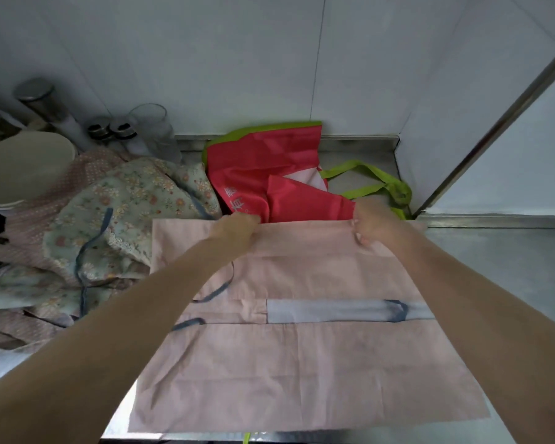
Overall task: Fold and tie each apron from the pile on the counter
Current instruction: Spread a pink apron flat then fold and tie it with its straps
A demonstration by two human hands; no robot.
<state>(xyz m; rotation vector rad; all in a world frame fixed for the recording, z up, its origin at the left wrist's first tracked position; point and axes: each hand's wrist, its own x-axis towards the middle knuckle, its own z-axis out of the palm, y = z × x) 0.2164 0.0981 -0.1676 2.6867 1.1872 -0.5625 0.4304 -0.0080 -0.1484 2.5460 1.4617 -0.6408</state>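
Note:
A pale pink apron [302, 373] lies spread flat on the steel counter [510, 283], with a grey-blue band [334, 310] and thin blue ties [215, 293] across its middle. My left hand [237, 229] grips the apron's far edge left of centre. My right hand [372, 222] pinches the same far edge further right. Behind the pink apron lies a red apron with green straps [263, 168]. A pile of floral and dotted aprons [125, 200] sits to the left.
Jars and a glass [151, 123] stand at the back left by the wall. A stack of pale plates [23, 168] sits at the far left. A wall corner with a metal strip [494, 129] rises at the right.

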